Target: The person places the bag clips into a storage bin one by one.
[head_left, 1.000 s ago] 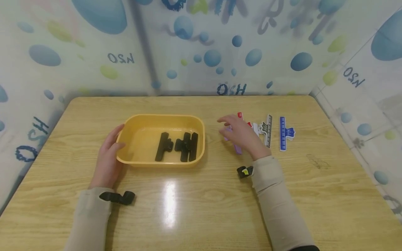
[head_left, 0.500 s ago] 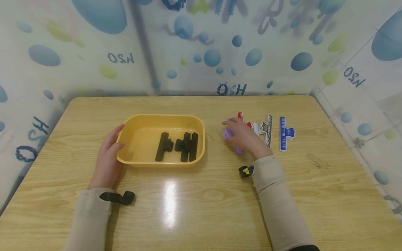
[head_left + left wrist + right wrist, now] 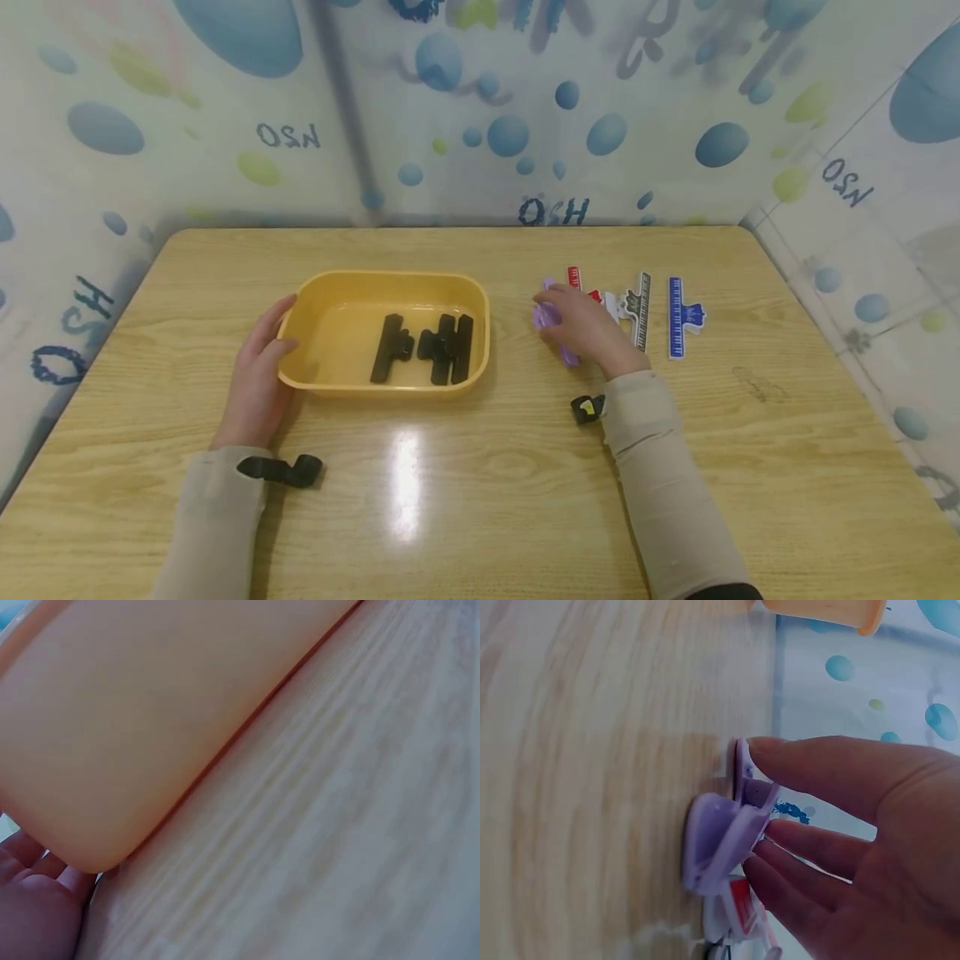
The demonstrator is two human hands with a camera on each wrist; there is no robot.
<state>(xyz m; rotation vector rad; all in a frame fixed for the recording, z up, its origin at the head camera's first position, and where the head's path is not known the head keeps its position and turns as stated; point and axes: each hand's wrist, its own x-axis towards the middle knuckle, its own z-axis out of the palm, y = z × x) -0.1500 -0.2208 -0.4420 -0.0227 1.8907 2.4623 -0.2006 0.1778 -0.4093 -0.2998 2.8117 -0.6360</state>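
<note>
My left hand (image 3: pixel 258 379) holds the left end of a yellow plastic basin (image 3: pixel 352 390), thumb over the rim and fingers along the outside wall. In the left wrist view the basin's wall (image 3: pixel 150 712) fills the upper left, its base on the table. My right hand (image 3: pixel 588 327) grips a purple ruler-edged clip (image 3: pixel 547 315) to the right of the basin. Up close in the right wrist view, the thumb and fingers (image 3: pixel 802 847) pinch the purple clip (image 3: pixel 712 840) between them. Its long bar lies partly under the hand.
Black clips (image 3: pixel 387 350) lie in the basin's right half. Beyond my right hand are a red clip (image 3: pixel 573 277), a white and black clip (image 3: pixel 641 312) and a blue clip (image 3: pixel 677 318). A patterned wall (image 3: pixel 465 125) borders the table's back edge.
My right hand has come down from hovering over the purple clip, and its spread fingers have closed onto it. The left hand and basin stay in place.
</note>
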